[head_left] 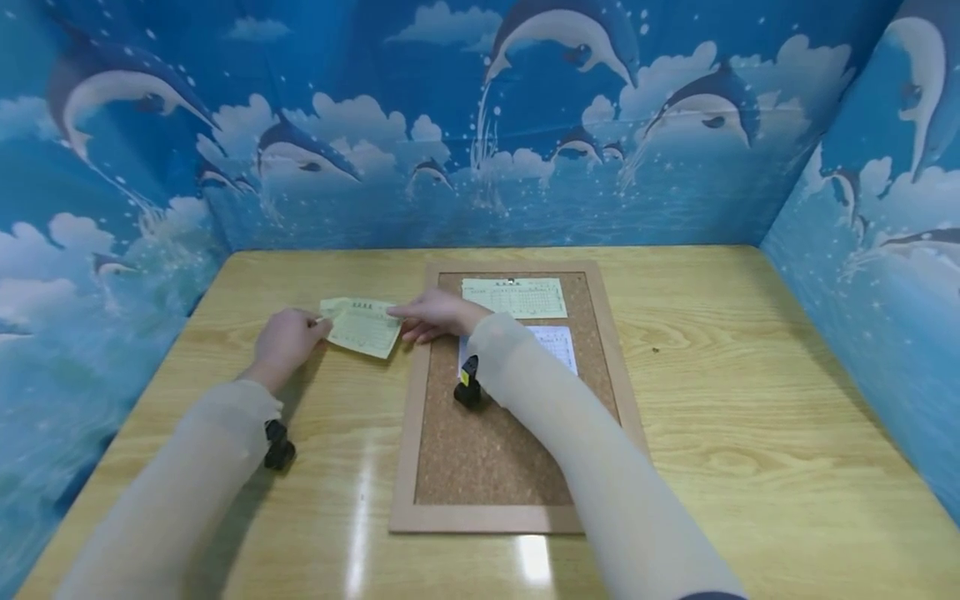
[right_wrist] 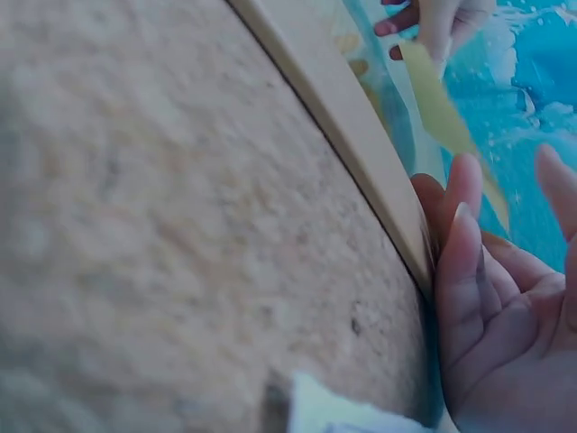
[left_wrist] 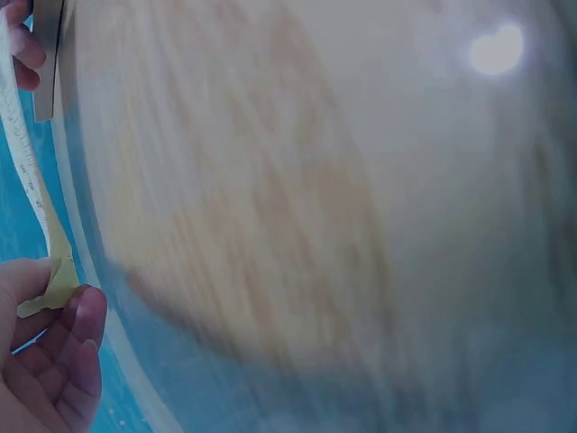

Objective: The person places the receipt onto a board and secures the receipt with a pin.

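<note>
Between the two hands, a pale yellow-green printed slip (head_left: 363,329) is held off the wooden table, left of a cork board. The left hand (head_left: 285,343) pinches its left end between thumb and fingers; a creased corner of the slip (left_wrist: 59,281) shows there in the left wrist view. At the slip's right end is the right hand (head_left: 441,313), reaching across the board's left frame. In the right wrist view, the thumb and fingers (right_wrist: 462,253) of the right hand stand apart, with the slip just beyond them.
The wood-framed cork board (head_left: 495,458) lies on the table (head_left: 735,400). A greenish printed slip (head_left: 517,300) is at its top, with a small pin-like spot. Below lies a whitish-purple slip (head_left: 555,340), partly covered by the right arm. A dolphin-print curtain (head_left: 480,200) surrounds the table.
</note>
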`<state>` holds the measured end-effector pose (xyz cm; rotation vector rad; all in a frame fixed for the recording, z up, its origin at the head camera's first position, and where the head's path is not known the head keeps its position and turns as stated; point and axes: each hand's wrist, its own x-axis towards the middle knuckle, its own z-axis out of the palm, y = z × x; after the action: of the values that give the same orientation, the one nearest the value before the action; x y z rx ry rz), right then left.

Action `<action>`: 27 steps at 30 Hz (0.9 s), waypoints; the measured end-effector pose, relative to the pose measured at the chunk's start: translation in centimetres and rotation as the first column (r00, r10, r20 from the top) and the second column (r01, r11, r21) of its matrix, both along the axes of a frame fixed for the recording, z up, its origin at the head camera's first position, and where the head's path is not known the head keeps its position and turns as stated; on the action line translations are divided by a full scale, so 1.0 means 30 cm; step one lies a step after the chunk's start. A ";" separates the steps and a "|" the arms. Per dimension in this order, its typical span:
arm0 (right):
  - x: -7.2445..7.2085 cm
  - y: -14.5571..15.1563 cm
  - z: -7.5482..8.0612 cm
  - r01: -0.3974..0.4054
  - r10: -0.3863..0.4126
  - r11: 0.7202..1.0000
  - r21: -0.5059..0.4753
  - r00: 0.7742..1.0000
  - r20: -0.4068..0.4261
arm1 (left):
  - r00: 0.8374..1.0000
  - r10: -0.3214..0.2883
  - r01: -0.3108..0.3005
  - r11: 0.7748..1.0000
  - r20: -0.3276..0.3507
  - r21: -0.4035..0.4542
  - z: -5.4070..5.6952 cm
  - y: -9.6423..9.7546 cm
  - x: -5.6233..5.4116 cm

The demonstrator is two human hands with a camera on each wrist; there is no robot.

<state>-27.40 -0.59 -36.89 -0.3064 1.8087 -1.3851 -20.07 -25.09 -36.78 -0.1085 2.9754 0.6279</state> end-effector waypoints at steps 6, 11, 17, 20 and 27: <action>0.014 -0.025 -0.013 -0.013 0.026 0.997 0.077 0.987 -0.161 | 1.000 0.019 -0.021 0.998 0.024 0.061 -0.005 -0.012 0.008; 0.025 -0.026 -0.011 -0.006 0.027 0.995 0.104 0.978 -0.205 | 0.995 0.039 -0.059 0.968 0.090 0.242 -0.012 -0.044 -0.003; 0.030 -0.017 -0.004 -0.022 0.048 0.993 0.114 0.973 -0.225 | 0.985 0.085 -0.144 0.884 0.150 0.446 -0.011 -0.073 -0.014; 0.036 -0.010 0.002 -0.028 0.049 0.995 0.100 0.976 -0.213 | 0.978 0.102 -0.179 0.851 0.180 0.493 -0.014 -0.077 -0.009; 0.056 0.001 0.014 -0.023 0.038 0.997 0.074 0.976 -0.213 | 0.950 0.126 -0.266 0.805 0.286 0.530 -0.019 -0.092 0.008</action>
<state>-25.72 -0.55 -36.48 -0.4593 2.0154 -1.3042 -19.83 -27.85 -37.34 -0.4163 2.4401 1.3848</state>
